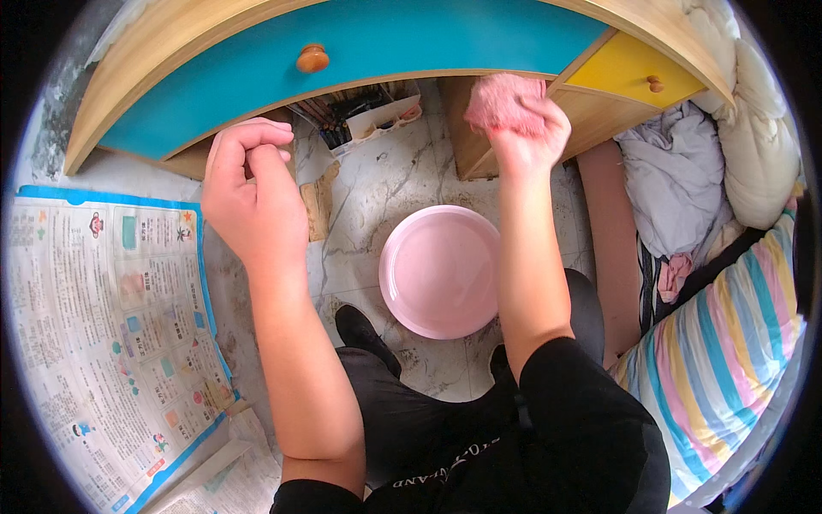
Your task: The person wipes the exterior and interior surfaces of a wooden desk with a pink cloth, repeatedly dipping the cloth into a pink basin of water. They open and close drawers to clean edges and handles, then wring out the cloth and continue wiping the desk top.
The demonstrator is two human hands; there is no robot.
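A fluffy pink cloth [502, 106] is bunched in my right hand [536, 138], just under the lower edge of the blue drawer front [411, 42]. Whether the cloth touches the desk is not plain. My left hand [260, 193] is raised at the left, below the same drawer, with its fingers loosely curled and nothing visible in them. On the floor between my arms stands a round pink basin [440, 273]; my right forearm covers part of its right rim. Its inside looks smooth and glossy.
An organizer [379, 125] with pens sits under the desk. The yellow drawer [632, 67] is at the upper right. A poster [115, 308] covers the left side. Grey bedding [671, 173] and a striped pillow [713, 353] lie right. The marbled tile floor [359, 231] has dirty marks.
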